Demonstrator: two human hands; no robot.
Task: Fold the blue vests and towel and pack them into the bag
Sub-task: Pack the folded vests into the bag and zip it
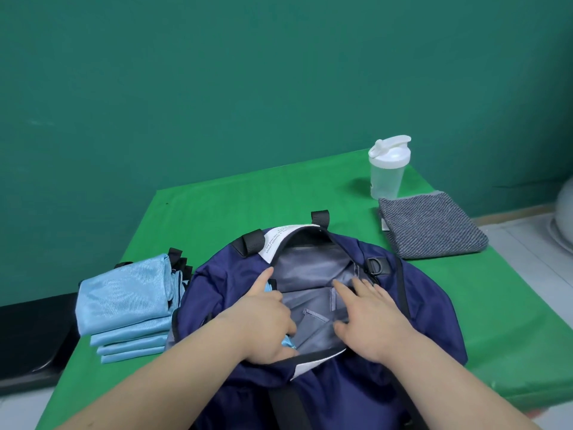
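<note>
Reaching into the bag [418, 305], left hand [266, 324] fingers grip a vest [290, 343]; right hand [369, 315] fingers lie spread.

The single wide-angle camera, worn on the person's head, looks forward and steeply down from close above the near side of the navy bag [418, 305], which fills the lower centre of its view, with the green table [217, 209] and wall [217, 88] beyond the bag.
</note>
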